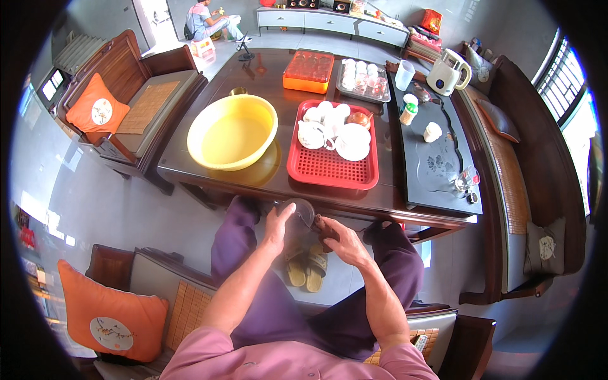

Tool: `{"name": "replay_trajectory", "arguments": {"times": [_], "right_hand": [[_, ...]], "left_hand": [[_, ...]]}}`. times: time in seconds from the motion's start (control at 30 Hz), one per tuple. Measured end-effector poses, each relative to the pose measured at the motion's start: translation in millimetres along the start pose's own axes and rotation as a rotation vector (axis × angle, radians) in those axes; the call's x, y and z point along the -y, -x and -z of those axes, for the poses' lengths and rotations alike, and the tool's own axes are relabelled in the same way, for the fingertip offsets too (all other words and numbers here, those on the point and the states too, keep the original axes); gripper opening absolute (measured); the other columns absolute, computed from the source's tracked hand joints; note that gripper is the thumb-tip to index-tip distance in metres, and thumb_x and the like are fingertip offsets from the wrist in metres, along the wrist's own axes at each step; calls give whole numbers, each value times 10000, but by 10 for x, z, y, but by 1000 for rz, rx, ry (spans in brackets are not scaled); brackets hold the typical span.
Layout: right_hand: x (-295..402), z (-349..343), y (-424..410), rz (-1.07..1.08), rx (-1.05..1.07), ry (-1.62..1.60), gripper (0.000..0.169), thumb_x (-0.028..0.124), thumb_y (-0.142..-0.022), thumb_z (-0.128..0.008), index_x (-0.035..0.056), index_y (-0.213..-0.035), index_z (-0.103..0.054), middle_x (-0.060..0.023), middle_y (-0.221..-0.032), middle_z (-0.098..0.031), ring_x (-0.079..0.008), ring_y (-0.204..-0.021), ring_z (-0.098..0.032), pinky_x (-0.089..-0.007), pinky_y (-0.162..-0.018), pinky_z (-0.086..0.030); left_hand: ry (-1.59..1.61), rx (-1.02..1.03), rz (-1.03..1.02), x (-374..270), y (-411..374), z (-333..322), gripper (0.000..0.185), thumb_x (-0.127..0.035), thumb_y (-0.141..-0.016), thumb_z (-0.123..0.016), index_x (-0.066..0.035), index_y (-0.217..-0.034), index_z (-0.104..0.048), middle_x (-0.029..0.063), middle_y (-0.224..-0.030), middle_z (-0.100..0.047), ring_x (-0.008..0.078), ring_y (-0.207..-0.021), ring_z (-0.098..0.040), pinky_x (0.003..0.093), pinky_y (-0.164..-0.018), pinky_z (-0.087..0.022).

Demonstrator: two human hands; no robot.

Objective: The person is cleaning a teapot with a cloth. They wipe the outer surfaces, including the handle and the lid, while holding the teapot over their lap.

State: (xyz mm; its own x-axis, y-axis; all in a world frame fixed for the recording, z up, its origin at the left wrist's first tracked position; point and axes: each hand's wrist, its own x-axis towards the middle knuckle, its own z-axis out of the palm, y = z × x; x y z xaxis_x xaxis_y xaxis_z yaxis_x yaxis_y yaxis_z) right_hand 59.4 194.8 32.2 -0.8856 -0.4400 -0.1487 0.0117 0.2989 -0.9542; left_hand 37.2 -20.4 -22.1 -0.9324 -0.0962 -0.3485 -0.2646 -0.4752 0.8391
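Note:
My left hand (279, 227) grips a clear round glass vessel (305, 212) above the floor, between my knees and just short of the table edge. In my right hand (349, 243) is a small dark brown object (327, 233), its near end covered by my fingers. Its tip is close to the glass; whether they touch I cannot tell. Beyond my hands, a yellow plastic basin (199, 151) holding liquid stands on the dark wooden table (237, 183). To its right, a red perforated tray (332, 172) carries white teaware (353, 142) and a brown clay teapot (359, 119).
Behind the red tray are an orange lidded box (308, 71) and a clear tray of cups (362, 81). A black tea tray (434, 175) on the right bears an electric kettle (446, 72) and a glass cup (466, 180). Slippers (306, 268) lie below; a person (206, 21) sits far back.

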Motion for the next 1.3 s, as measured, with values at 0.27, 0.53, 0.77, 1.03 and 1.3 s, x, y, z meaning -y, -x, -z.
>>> {"name": "replay_trajectory", "arguments": {"times": [0.27, 0.53, 0.77, 1.03, 1.3], "right_hand": [[-190, 111, 32, 68, 75, 23, 390, 24, -805, -682, 8, -1179, -574, -93, -1020, -627, -191, -937, -618, -312, -874, -493], [51, 75, 115, -91, 307, -318, 266, 49, -847, -720, 23, -1090, -615, -5, -935, -647, -96, -865, -574, -271, -818, -490], [120, 116, 63, -107, 183, -78, 210, 163, -862, -704, -6, -980, -667, -52, -921, -680, -118, -903, -598, -269, -822, -470], [-113, 52, 20, 5, -107, -536, 449, 28, -885, -647, 3, -1311, -507, -67, -1158, -650, -150, -1053, -605, -316, -951, -475], [-133, -261, -41, 265, -222, 253, 493, 84, -799, -752, 18, -1229, -518, -118, -996, -551, -263, -825, -591, -348, -760, -499]], "left_hand": [[25, 163, 204, -87, 65, -3, 347, -308, -896, -687, -66, -1139, -633, 43, -1071, -687, 156, -978, -653, 326, -879, -526], [208, 401, 469, -176, 137, 42, 438, -369, -940, -586, -19, -1204, -597, 134, -1128, -664, 272, -1035, -645, 426, -947, -510], [249, 321, 348, -297, 216, -27, 403, -330, -946, -586, -33, -1219, -599, 125, -1156, -659, 264, -1058, -637, 430, -957, -502], [260, 109, 288, -182, 25, 31, 411, -352, -922, -640, -83, -1231, -605, 77, -1193, -647, 229, -1100, -616, 426, -974, -495], [324, 170, 360, -271, 162, -23, 415, -392, -975, -533, -81, -1244, -591, 104, -1206, -639, 256, -1115, -609, 457, -1008, -473]]}}
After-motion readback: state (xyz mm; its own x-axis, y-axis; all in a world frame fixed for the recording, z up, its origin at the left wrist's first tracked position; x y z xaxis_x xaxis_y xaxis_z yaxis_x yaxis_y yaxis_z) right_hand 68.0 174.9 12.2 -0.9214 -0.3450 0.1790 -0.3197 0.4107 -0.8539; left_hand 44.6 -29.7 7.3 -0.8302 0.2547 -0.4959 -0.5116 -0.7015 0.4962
